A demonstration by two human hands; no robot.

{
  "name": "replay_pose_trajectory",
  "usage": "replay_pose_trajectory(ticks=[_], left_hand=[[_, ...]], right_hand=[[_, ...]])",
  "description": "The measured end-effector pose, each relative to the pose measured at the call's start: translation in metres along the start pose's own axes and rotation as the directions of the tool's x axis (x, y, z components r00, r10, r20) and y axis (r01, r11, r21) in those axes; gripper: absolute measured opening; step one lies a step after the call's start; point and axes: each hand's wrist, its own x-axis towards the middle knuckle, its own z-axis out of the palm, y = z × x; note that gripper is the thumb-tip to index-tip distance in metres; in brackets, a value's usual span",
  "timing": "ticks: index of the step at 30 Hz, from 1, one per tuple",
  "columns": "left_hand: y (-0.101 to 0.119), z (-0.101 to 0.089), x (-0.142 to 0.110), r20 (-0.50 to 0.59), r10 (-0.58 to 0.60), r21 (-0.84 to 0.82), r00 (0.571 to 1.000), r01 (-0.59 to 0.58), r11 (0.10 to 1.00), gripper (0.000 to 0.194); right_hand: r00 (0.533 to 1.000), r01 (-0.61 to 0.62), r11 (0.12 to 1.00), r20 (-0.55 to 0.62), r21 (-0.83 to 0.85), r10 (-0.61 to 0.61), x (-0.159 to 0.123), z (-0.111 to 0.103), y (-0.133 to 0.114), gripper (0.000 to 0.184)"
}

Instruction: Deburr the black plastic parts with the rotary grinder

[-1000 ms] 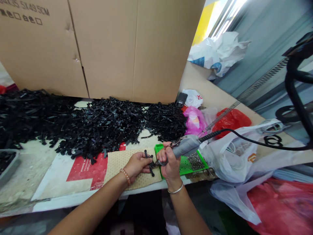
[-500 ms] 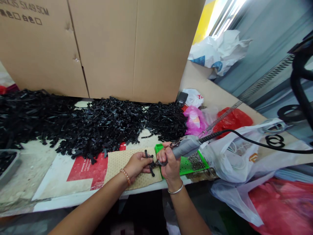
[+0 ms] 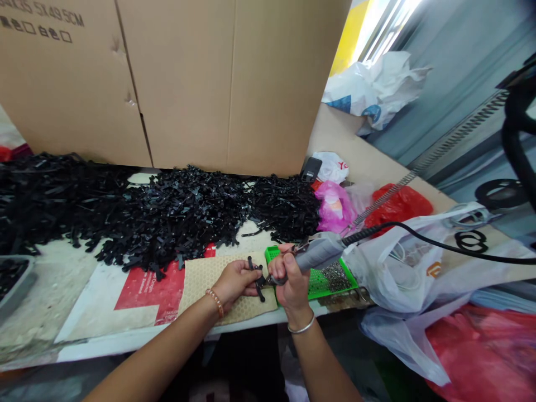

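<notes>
Pile (image 3: pixel 180 218) sat behind our mat (image 3: pixel 205 276), box (image 3: pixel 180 84) behind that, cutting off our view beyond. Pink bag (image 3: pixel 335 207), red bag (image 3: pixel 397 205) and clear bag (image 3: pixel 393 273) crowded the right; spring (image 3: pixel 383 195) slanted in front of the red one, cord (image 3: pixel 431 237) over the clear one. Tub (image 3: pixel 23 287) of black parts at far left. Our left hand (image 3: pixel 235 283) pinched one black part (image 3: pixel 259 282) above the mat; our right hand (image 3: pixel 295 287) was wrapped around the driver (image 3: pixel 320 254), nose at the part, contact too small to tell. That hand and driver hid some of the green tray (image 3: pixel 272 252). Vs a second earlier: hands, part, driver unmoved; only the black bar (image 3: pixel 516 148) at the right edge sat slightly further right, cord a touch lower near it. Bench (image 3: pixel 71 279) was pale, stained, with a red-and-white sheet (image 3: pixel 144 287) partly under the mat. Daylight came from the window (image 3: pixel 391 28), upper right.
</notes>
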Motion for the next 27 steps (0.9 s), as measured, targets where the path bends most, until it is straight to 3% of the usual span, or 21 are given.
replay_pose_trajectory(ticks=[18,27], left_hand=[[0.001,0.002,-0.001,-0.025,-0.014,-0.010,1.000,0.014,1.000,0.019],[0.000,0.003,0.002,-0.047,-0.028,-0.023,0.999,0.026,0.999,0.018]], right_hand=[[0.999,0.020,0.998,0.029,0.052,-0.022,-0.001,-0.004,0.006,0.022],[0.959,0.013,0.997,0.283,0.077,-0.034,0.001,-0.011,0.012,0.015]])
